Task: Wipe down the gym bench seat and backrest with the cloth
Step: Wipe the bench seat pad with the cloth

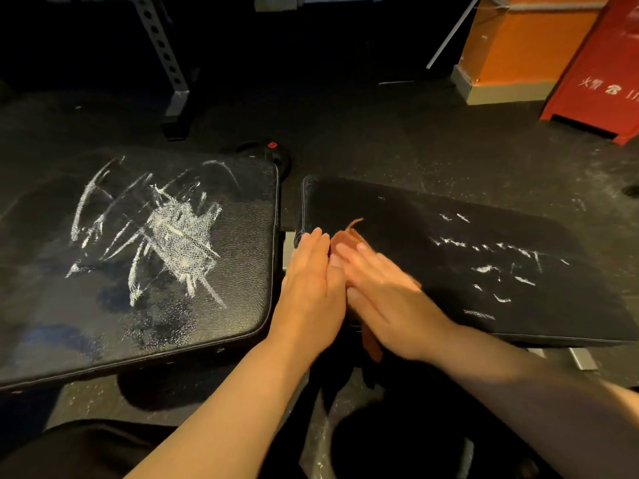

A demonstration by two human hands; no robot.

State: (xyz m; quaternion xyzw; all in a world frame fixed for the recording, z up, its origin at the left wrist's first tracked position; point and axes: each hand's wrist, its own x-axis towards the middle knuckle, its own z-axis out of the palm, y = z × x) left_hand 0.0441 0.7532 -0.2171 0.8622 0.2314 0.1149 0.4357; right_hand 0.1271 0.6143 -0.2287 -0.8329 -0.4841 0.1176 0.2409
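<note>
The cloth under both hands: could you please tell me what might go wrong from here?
1. The cloth lies bunched under the left hand and right hand, one end hanging off the right pad at its near edge; it might slip off or clean only a narrow strip.
2. The left pad carries heavy white marks; a small cloth may smear them rather than lift them.
</note>
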